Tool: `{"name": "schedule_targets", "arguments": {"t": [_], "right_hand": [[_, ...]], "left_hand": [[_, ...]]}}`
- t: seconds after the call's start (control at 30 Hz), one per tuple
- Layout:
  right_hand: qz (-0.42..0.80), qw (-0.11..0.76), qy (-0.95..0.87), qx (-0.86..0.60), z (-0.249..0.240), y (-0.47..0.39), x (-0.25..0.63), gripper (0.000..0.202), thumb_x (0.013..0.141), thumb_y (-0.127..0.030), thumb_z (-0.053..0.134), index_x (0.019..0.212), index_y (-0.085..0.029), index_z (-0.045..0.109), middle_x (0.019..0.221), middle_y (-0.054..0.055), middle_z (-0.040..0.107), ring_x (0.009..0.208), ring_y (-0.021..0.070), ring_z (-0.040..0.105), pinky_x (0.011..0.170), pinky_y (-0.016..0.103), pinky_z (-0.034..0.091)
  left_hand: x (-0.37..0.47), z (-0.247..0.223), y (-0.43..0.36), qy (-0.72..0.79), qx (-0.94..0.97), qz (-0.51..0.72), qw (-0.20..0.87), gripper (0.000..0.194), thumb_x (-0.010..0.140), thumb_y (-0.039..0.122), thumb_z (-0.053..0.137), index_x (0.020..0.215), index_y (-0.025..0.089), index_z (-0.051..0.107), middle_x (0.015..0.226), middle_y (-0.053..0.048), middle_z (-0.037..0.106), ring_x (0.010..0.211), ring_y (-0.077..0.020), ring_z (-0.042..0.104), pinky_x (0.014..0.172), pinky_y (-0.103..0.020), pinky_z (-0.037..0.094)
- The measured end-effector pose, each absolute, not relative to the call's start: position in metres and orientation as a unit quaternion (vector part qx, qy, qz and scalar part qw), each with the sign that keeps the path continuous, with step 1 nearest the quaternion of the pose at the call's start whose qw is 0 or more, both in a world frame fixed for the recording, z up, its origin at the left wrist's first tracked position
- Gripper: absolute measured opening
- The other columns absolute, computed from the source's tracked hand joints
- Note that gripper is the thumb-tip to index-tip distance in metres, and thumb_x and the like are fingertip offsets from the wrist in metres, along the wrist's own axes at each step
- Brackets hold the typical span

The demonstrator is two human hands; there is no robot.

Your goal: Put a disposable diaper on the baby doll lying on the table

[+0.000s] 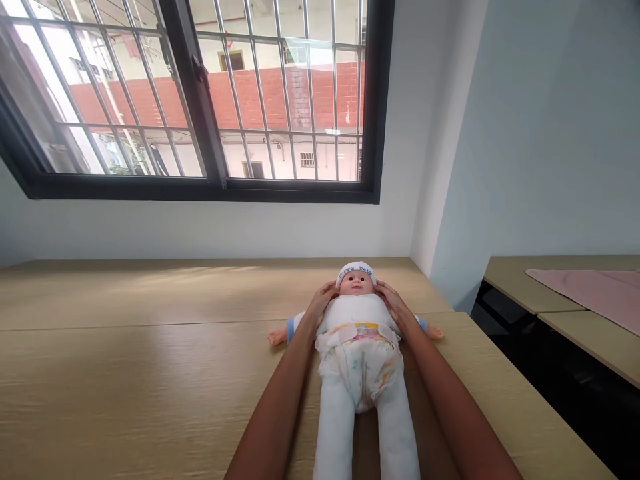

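Note:
A baby doll [357,310] lies on its back on the wooden table, its head toward the window and its arms spread. It wears a white knit hat [356,269] with blue lettering. Its body and legs are white cloth, and a printed diaper [360,360] is fastened around its hips. My left hand [323,300] is at one side of the doll's head, fingers together against the hat's lower edge. On the opposite side my right hand [393,301] takes hold of the hat's edge in the same way. Fingertips of both hands are partly hidden beside the head.
The wooden table [150,387] reaches the wall under a barred window [280,100]. A gap separates it at the right from another table [515,283], where a pink cloth [595,293] lies. A wall corner [445,167] juts out behind the doll's right side of the view.

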State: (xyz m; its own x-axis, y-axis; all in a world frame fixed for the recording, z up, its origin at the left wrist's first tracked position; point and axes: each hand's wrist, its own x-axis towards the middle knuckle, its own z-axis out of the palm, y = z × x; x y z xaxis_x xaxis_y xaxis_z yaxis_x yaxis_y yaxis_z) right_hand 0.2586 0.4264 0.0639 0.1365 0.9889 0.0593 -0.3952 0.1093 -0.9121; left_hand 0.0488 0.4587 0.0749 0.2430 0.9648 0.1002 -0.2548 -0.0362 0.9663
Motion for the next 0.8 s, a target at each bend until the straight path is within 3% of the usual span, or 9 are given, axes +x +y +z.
{"name": "schedule_targets", "arguments": {"t": [0.43, 0.6, 0.8], "right_hand": [[0.521, 0.639, -0.405, -0.396, 0.070, 0.423, 0.257, 0.021, 0.081, -0.024, 0.063, 0.100, -0.015, 0.063, 0.097, 0.005, 0.068, 0.086, 0.0163, 0.063, 0.080, 0.034, 0.050], [0.520, 0.630, -0.418, -0.397, 0.073, 0.421, 0.258, 0.020, 0.073, -0.021, 0.064, 0.093, -0.020, 0.066, 0.090, 0.002, 0.070, 0.089, 0.0190, 0.063, 0.081, 0.030, 0.049], [0.519, 0.613, -0.430, -0.413, 0.075, 0.420, 0.258, 0.020, 0.084, -0.030, 0.062, 0.094, -0.013, 0.064, 0.091, 0.004, 0.067, 0.083, 0.0166, 0.063, 0.080, 0.036, 0.050]], "left_hand": [[0.049, 0.073, 0.460, 0.301, 0.515, 0.495, 0.632, 0.055, 0.061, 0.038, 0.081, 0.109, 0.018, 0.064, 0.115, -0.010, 0.065, 0.097, -0.0207, 0.062, 0.084, -0.029, 0.049], [0.049, 0.074, 0.460, 0.303, 0.514, 0.503, 0.625, 0.056, 0.061, 0.040, 0.080, 0.110, 0.018, 0.065, 0.111, -0.010, 0.067, 0.091, -0.0189, 0.063, 0.080, -0.027, 0.049], [0.051, 0.075, 0.459, 0.326, 0.525, 0.502, 0.605, 0.050, 0.059, 0.037, 0.078, 0.103, 0.017, 0.067, 0.101, -0.007, 0.069, 0.083, -0.0166, 0.062, 0.076, -0.026, 0.047]]}}
